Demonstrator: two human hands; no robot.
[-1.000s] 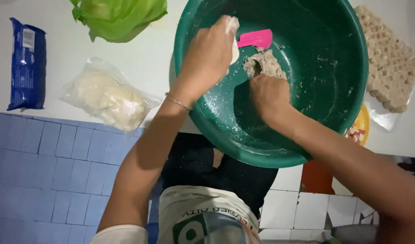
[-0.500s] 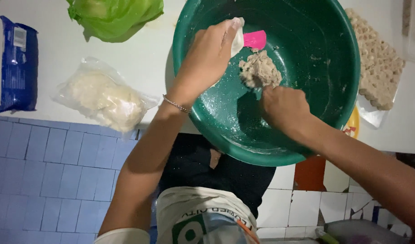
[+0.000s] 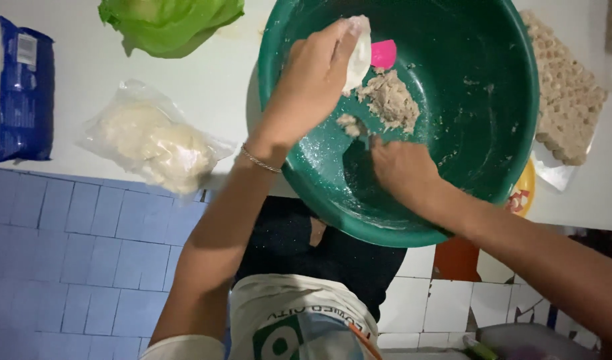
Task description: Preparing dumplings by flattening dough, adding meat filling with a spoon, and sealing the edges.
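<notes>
A big green bowl sits on the white counter, overhanging its front edge. Inside lies a lump of beige crumbly dough next to a pink scoop. My left hand hovers over the bowl's left side, holding a small white floury piece between thumb and fingers. My right hand is down inside the bowl, fingertips on small dough scraps just below the lump; what its fingers grip is hidden.
A clear bag of white dough lies left of the bowl. A green cabbage is at the top, a blue packet at far left. A block of dry noodles lies right. Blue and white tiled floor below.
My right hand has slid down off the dough lump toward the bowl's near side. My left hand stays over the bowl with the white piece.
</notes>
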